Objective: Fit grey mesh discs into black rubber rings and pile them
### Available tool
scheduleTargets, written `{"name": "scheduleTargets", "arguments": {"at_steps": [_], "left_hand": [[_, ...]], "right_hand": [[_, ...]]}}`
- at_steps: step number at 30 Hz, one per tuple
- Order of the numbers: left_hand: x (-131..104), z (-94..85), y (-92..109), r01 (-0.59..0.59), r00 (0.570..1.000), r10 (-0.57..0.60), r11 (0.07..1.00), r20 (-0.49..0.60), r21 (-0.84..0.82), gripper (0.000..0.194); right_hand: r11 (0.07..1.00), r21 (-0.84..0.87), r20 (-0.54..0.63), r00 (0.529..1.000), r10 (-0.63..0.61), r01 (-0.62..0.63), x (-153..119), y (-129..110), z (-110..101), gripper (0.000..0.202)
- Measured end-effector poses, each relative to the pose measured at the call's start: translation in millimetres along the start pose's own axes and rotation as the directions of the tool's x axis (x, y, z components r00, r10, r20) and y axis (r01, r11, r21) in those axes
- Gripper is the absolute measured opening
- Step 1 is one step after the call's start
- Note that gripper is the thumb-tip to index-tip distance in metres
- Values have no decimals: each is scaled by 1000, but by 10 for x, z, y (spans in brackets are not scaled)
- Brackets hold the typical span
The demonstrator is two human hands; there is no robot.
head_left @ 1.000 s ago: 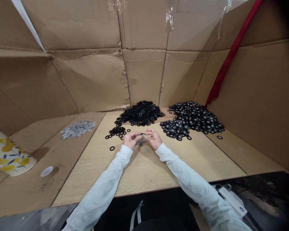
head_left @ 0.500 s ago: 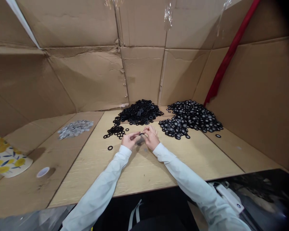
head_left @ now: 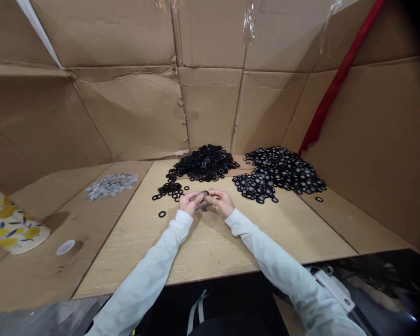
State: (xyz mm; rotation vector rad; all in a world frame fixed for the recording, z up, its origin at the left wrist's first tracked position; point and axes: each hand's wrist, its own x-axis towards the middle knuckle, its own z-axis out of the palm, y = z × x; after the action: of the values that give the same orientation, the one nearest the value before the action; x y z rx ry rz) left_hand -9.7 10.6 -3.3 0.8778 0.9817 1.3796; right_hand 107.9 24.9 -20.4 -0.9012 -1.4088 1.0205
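Note:
My left hand (head_left: pixel 190 202) and my right hand (head_left: pixel 222 202) meet above the middle of the wooden board, fingertips together. Between them they pinch a small black ring (head_left: pixel 205 192); whether a disc sits inside it I cannot make out. Just behind the hands rises a heap of black rings (head_left: pixel 206 162). To the left of my left hand lies a smaller cluster of black rings (head_left: pixel 170 190), with a single ring (head_left: pixel 162 214) apart from it. A large pile of black rings with pale centres (head_left: pixel 283 170) spreads to the right.
Loose grey-white discs (head_left: pixel 112 186) lie in a pile on the cardboard at left. Nearer stand a lemon-patterned container (head_left: pixel 16 224) and a small white round item (head_left: pixel 66 247). Cardboard walls (head_left: pixel 210 102) enclose the back and sides; a red strip (head_left: pixel 339 77) hangs at right.
Both hands stay together around the black ring, which now shows more at the fingertips. My right fingers have flattened a little. The whole view has shifted slightly.

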Motion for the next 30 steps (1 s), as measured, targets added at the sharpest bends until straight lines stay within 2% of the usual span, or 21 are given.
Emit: {"name": "scheduleTargets", "arguments": {"at_steps": [4,9,13,20,26,30], "left_hand": [[-20,28,-29,70,997,-67,995,34,-70,22],[-49,42,-17,66,995,-61,995,78,-75,25],[-47,54,-27,39,999,-37,997,39,-64,28],[-78,143,-117,-29,997,21,994,-79,-102,30],[-65,123,-99,-35,993,29,998,-112,-54,26],[-23,45,-58,-145,985,156,980,-71,137,23]], "right_hand": [[1000,-1,-109,994,5,-5,8,24,-7,14],[997,-72,-129,992,-14,5,10,18,-34,11],[991,-130,-155,987,-34,13,-8,2,-19,9],[971,-235,-298,947,-117,46,-52,-76,50,12],[909,-410,-247,951,-187,73,-35,-15,-14,12],[885,-457,-167,969,-182,88,-28,17,-42,12]]}}
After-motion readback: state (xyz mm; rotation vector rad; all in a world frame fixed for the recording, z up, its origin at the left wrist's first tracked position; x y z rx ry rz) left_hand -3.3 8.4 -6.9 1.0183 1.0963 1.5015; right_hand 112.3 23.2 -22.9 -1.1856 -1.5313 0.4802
